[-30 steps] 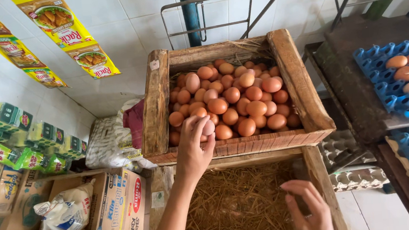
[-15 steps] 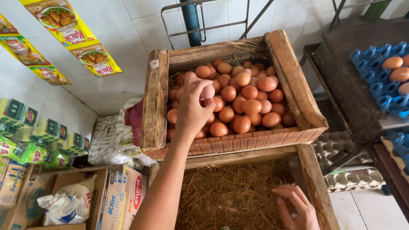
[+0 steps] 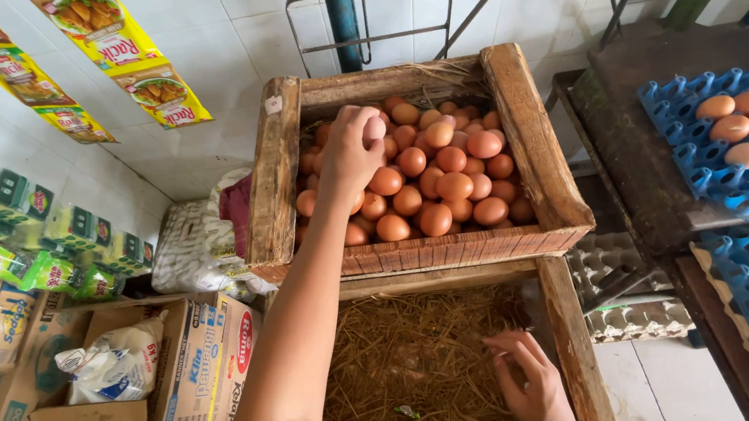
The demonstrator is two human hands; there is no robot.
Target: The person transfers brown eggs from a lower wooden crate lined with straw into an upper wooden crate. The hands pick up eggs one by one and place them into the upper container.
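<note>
A: What does the left hand (image 3: pixel 349 153) do?
B: Its fingers (image 3: pixel 357 122) are closed around one pale egg (image 3: pixel 374 129), above the heap of brown eggs (image 3: pixel 430 173) in the wooden crate (image 3: pixel 532 131), upper middle of the frame.
A: And the right hand (image 3: pixel 531 388)?
B: It is at the bottom, fingers spread loose and holding nothing, on the straw (image 3: pixel 412 362) of the lower crate (image 3: pixel 575 347).

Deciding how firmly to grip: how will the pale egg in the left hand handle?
The pale egg, pinched in the left hand, probably cracks under a squeeze. Smooth and rounded, it may slip or roll down among the piled brown eggs.
</note>
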